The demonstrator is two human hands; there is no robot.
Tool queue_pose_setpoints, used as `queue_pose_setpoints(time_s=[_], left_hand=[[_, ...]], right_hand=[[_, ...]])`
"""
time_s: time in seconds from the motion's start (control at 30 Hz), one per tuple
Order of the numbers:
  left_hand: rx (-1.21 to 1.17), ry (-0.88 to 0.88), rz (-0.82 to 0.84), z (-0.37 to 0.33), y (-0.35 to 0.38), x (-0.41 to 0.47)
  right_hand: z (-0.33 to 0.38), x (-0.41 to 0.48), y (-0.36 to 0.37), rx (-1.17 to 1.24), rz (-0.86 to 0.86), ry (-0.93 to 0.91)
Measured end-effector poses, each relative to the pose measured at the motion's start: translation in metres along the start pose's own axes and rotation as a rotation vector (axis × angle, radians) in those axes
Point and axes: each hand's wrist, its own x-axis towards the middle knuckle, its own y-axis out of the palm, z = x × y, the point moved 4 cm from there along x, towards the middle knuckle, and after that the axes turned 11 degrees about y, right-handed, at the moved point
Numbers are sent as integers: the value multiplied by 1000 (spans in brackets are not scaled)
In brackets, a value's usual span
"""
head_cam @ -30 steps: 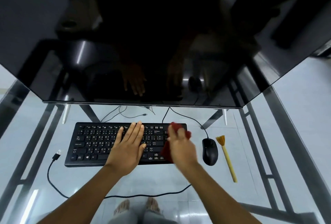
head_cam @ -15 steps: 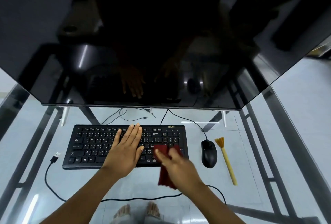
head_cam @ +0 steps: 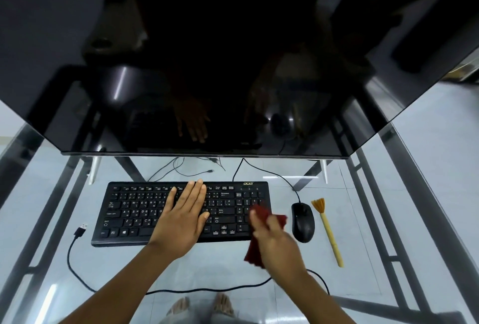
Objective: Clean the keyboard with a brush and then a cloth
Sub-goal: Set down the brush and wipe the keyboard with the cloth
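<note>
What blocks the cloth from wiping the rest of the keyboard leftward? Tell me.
The left hand lies flat on the keyboard's middle keys, left of the red cloth held by the right hand. Nothing else visible.

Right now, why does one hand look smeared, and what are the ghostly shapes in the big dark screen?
Head view: the right hand with the red cloth is motion-blurred; the left hand on the keyboard is sharp. The glossy monitor mirrors hands and mouse; wide-angle bends edges.

Count, head view: 1 keyboard (head_cam: 181, 209), centre frame. 1 red cloth (head_cam: 255, 246), lower right of centre. 1 mouse (head_cam: 302, 222) and 1 brush (head_cam: 327, 230), right of it. 1 monitor (head_cam: 233, 64), upper frame. 2 hands. Cables: probably 3, tangle behind keyboard unclear.
</note>
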Motion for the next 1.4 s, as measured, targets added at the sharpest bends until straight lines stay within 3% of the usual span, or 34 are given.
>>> queue_pose_setpoints(time_s=[0.07, 0.13, 0.17, 0.27, 0.33, 0.43, 0.57, 0.63, 0.73, 0.77, 0.9, 0.93, 1.07, 1.13, 1.23, 1.3, 1.4], left_hand=[[-1, 2, 5, 1, 0, 0], [-3, 8, 8, 1, 0, 0], [0, 8, 6, 1, 0, 0], [0, 8, -6, 1, -1, 0], [-3, 9, -8, 1, -1, 0], [-6, 17, -12, 2, -2, -1], [2, 17, -12, 2, -1, 0], [-7, 11, -9, 3, -1, -1], [-19, 14, -9, 3, -1, -3], [-18, 14, -8, 3, -1, -3], [-17, 5, -7, 3, -1, -3], [-19, 5, -1, 2, -1, -3], [-26, 12, 2, 3, -1, -2], [-27, 15, -1, 3, -2, -2], [-12, 8, -6, 2, -3, -2], [-9, 2, -7, 1, -3, -2], [-16, 3, -3, 2, -1, -3]], right_hand=[[18, -8, 3, 48, 105, -157], [18, 2, -15, 152, 151, -120], [10, 13, -18, 106, 74, -79], [-1, 38, -28, 10, -18, 284], [24, 39, -23, 39, -52, 150], [38, 42, -17, 89, 66, -44], [13, 78, -34, 55, -116, 334], [40, 74, -27, 67, -117, 227], [68, 59, -6, -4, -79, -120], [62, 64, -11, -10, -77, -132], [29, 88, -33, 75, -75, 303], [39, 84, -34, 42, -75, 264], [80, 44, -11, -40, 51, -222], [60, 53, -17, -31, 19, -137], [38, 72, -30, -3, -50, 244], [62, 63, -28, -32, -41, 175], [96, 31, -10, -7, 68, -158]])
